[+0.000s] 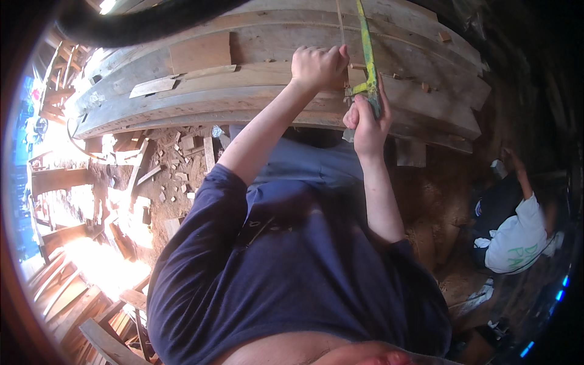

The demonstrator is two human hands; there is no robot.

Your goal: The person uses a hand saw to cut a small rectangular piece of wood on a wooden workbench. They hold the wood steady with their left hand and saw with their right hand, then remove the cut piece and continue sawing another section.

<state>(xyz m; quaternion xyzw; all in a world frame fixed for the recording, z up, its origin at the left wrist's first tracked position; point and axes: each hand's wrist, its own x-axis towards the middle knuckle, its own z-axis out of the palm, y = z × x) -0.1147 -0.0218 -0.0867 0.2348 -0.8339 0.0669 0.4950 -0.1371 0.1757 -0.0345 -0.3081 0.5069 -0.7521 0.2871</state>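
In the head view, the plank stack (255,79) spreads widest, lying under and beyond both hands, its boards running crosswise from far left to right; a co-worker (517,234) in a white shirt is low to the right, well apart from both hands; the yellow-green frame saw (367,45) lies ahead of the right hand, its long axis pointing away from the person, roughly square across the boards, with its far end out of sight past the upper edge.

The relation that counts, as I judge it, is the narrow one between blade and left hand: the thin blade (341,27) runs on the left side of the frame, the side facing the left hand (316,67), which sits just beside it with knuckles up and fingers curled; I cannot tell whether that hand pinches anything or only presses on the wood, nor whether it touches the blade; the right hand (370,125) is the nearer to the saw's grip end, wrapped around it, one finger laid straight along the frame; smallest, a wood block (425,86) rests on the boards to the right of the right hand, just beyond it.
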